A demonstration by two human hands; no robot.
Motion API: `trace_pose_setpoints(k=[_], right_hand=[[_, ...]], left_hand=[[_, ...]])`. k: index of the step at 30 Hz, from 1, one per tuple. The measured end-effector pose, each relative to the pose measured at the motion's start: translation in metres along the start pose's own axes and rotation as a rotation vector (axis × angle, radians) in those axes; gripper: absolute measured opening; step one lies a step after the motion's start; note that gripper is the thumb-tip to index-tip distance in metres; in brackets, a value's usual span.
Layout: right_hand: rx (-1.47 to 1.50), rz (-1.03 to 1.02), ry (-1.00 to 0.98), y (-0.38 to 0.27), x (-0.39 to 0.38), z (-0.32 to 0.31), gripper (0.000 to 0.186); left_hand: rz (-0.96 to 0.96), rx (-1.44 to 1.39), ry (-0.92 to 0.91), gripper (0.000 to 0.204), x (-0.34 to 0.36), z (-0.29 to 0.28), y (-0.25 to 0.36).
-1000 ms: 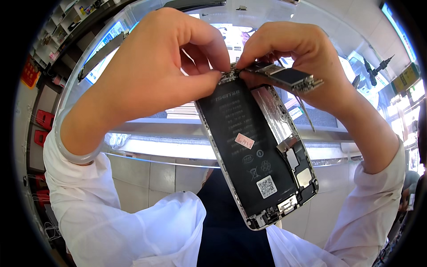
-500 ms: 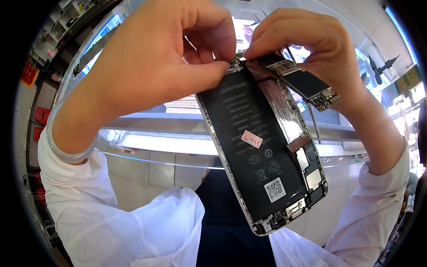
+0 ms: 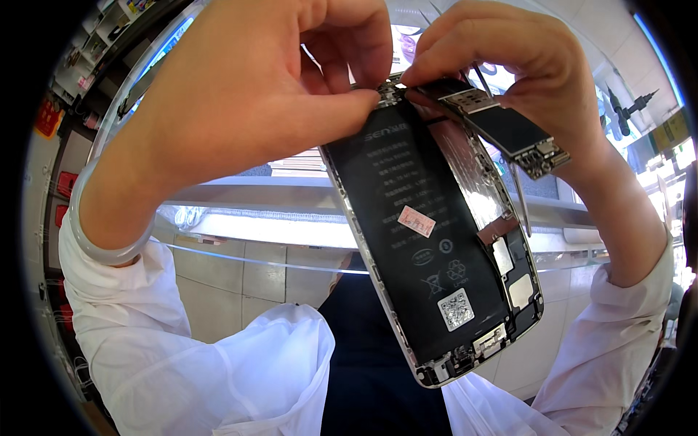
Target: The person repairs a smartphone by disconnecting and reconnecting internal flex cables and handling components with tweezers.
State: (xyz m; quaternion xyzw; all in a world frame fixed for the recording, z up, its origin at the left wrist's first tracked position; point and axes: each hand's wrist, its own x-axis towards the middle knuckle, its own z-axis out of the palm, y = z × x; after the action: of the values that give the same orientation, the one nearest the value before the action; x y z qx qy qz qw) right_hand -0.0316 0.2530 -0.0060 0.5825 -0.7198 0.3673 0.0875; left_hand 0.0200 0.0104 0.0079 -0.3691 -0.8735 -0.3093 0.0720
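An opened smartphone (image 3: 350,205) hangs tilted in the air with its insides toward me. A black battery (image 3: 396,171) with a small pink sticker (image 3: 416,221) fills most of the housing. My left hand (image 3: 269,94) is closed on the phone's top edge, thumb in front, other fingers behind. At the top right corner, my right hand (image 3: 516,51) pinches the end of a long logic board (image 3: 505,125), which sticks out beyond the housing's right side. Slim metal tweezers (image 3: 520,200) run through the right hand, passing behind the board. The fingers hide the board's top end.
Beneath my hands lies a glass-topped counter; its front rail (image 3: 262,190) crosses behind the phone. A black pen-like tool (image 3: 629,109) stands at the right. Red boxes (image 3: 65,184) sit on shelving at the far left. Tiled floor (image 3: 218,298) shows below.
The phone has shifted slightly to the right, together with the logic board and tweezers. Both hands keep their grip, the right one a little higher.
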Motion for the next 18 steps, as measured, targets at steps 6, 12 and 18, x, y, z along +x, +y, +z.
trace_pose_setpoints(k=[6,12,18], right_hand=[[-0.087,-0.04,0.05,-0.003,0.001,0.002,0.019],[-0.018,-0.027,0.037,-0.009,0.007,0.003,0.018],[-0.055,-0.034,0.038,-0.022,0.006,-0.005,0.019]], left_hand=[[-0.042,-0.001,0.012,0.012,-0.001,0.0,0.001],[-0.053,-0.006,0.001,0.013,-0.001,-0.003,0.001],[-0.079,-0.042,-0.004,0.014,-0.001,-0.003,0.001]])
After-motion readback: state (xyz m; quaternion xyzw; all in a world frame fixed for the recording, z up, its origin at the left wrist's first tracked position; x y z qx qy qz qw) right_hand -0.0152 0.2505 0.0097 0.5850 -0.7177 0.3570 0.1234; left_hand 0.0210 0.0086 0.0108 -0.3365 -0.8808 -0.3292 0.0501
